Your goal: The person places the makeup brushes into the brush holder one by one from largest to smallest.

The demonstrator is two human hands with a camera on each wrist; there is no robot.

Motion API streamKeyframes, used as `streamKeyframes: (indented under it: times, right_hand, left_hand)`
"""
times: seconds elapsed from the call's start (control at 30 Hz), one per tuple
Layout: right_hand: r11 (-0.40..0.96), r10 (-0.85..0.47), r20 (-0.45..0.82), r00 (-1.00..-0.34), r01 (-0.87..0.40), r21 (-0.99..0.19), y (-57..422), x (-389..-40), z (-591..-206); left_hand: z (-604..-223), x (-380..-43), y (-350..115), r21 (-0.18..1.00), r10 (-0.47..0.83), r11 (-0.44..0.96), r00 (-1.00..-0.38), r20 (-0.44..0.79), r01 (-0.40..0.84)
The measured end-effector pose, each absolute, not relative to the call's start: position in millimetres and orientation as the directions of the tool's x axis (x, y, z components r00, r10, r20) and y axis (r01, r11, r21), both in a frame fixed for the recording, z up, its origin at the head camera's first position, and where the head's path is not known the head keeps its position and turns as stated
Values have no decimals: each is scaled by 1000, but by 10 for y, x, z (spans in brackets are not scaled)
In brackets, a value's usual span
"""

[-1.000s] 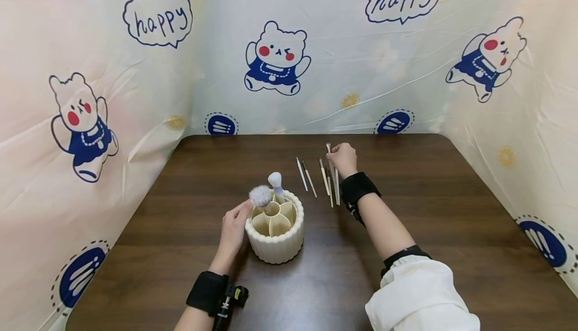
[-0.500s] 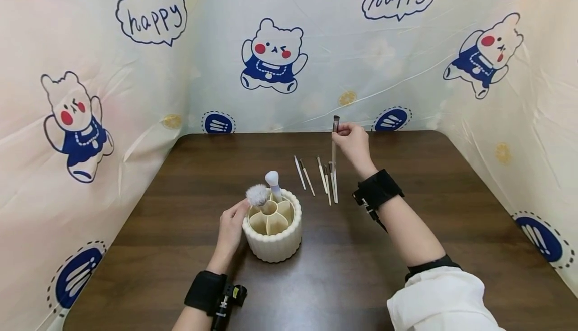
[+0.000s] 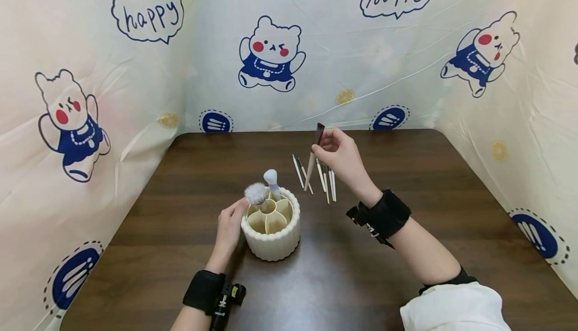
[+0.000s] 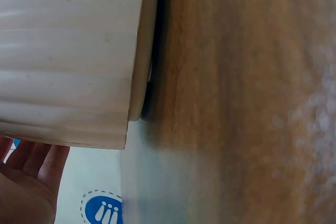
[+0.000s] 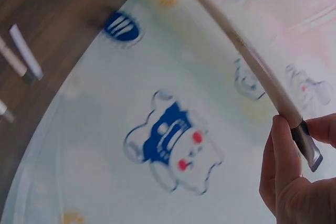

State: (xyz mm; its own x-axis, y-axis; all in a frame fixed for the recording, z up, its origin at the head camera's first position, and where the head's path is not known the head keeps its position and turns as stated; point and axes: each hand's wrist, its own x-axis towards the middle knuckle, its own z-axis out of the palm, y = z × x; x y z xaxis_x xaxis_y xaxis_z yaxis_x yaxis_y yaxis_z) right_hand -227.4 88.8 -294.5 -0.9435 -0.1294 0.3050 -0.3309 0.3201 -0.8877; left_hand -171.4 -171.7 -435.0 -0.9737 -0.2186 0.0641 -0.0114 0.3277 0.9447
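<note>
My right hand (image 3: 344,159) pinches a makeup brush (image 3: 309,169) near its dark bristle end, above the table's far part. The right wrist view shows the pale handle of the brush (image 5: 252,61) and its short dark tip by the thumb. My left hand (image 3: 229,228) touches the left side of a cream, ribbed brush holder (image 3: 272,246) with extended fingers. In the left wrist view, fingers (image 4: 50,163) lie along the holder's wall. A fluffy grey-white brush (image 3: 256,193) and a white-headed brush (image 3: 272,180) stand in separate compartments of the holder.
Several thin brushes (image 3: 324,176) lie on the dark wooden table (image 3: 189,220), behind and right of the holder. Two more slim sticks (image 3: 298,171) lie left of them, partly behind the held brush. A printed curtain (image 3: 207,60) surrounds the table's back and sides.
My right hand has lifted the brush off the group on the table, then swung it leftward with its handle tilting toward the holder. My left hand stays at the holder.
</note>
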Motion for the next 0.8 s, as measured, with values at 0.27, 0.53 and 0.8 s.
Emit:
streamKeyframes:
  times: [0.27,0.53,0.8]
  right_hand:
    - [310,-258,316,-913,-388,-868,698,-2045,-2974]
    - [366,-360,228,-905,-362,-857,610,-1996,-3208]
    - [410,-416,141,-898,-324,-852,565,-1988,-3407]
  left_hand:
    - [-4345,-1720,-1710,945,-222,327,-973,65,-12]
    - [-4343,-1713,-1706,942,-219,337,-973,66,-12]
    - [-4337,-1710,-1702,941,-222,339,-973,62,-18]
